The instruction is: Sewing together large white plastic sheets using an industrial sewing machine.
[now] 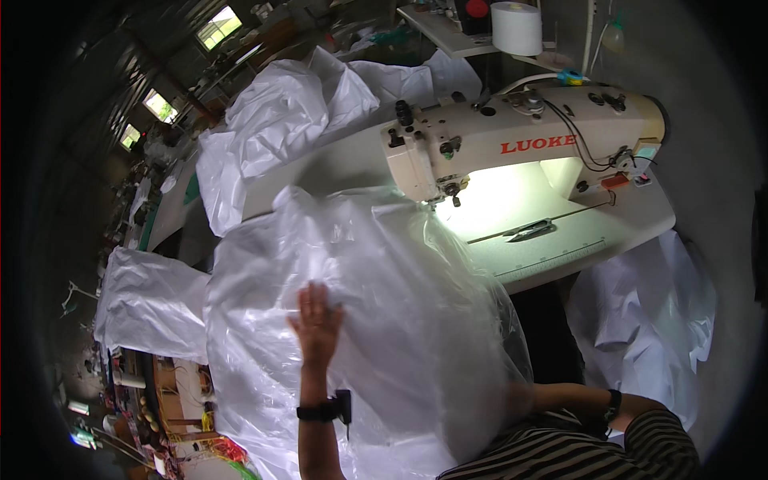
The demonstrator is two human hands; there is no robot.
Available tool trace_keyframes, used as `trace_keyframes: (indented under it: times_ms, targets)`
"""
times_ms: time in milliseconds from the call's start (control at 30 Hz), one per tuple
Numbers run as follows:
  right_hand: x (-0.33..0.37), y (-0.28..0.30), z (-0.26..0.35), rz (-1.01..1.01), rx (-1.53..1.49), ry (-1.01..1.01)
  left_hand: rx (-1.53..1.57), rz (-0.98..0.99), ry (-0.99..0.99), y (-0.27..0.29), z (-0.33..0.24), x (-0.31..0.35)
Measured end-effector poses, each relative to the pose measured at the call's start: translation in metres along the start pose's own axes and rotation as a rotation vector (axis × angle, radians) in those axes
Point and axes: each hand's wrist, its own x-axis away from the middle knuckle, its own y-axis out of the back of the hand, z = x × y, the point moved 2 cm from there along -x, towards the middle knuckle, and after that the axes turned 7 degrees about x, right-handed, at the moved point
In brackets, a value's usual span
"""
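A large, glossy white plastic sheet (384, 320) is spread in loose folds across my front, its upper edge by the needle end of a white industrial sewing machine (472, 132). My left hand (318, 324) lies palm down on the sheet, fingers stretched out, gripping nothing. From the lower right, my right forearm (572, 398) runs to the sheet's edge; the right hand is covered by translucent plastic, so its fingers cannot be made out. A pair of thread snips (532, 230) rests on the lit machine bed, right of the sheet.
More white sheeting is heaped behind the machine bed (280, 112), hangs at the left (152, 304), and bunches below the table at the right (640, 304). A white thread cone (516, 30) stands on a shelf at the back.
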Motion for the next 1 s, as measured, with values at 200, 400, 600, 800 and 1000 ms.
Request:
trace_keyframes:
  times_ms: [200, 400, 600, 800, 1000]
  targets:
    - [0.047, 0.004, -0.009, -0.687, 0.164, -0.086, 0.004, 0.055, 0.322, 0.006, 0.167, 0.041]
    - [0.012, -0.005, 0.029, -0.497, 0.036, 0.367, 0.144, -0.192, 0.524, 0.041, 0.135, 0.060]
    - [-0.026, -0.019, 0.036, 0.107, 0.398, 0.107, 0.201, 0.037, 0.232, 0.018, 0.072, 0.040]
    - [0.004, 0.020, 0.015, -0.488, 0.539, -0.333, 0.186, -0.012, 0.290, 0.003, 0.106, 0.029]
    - [-0.033, 0.007, 0.026, -0.319, -0.070, -0.064, 0.170, -0.064, 0.271, -0.006, 0.112, 0.034]
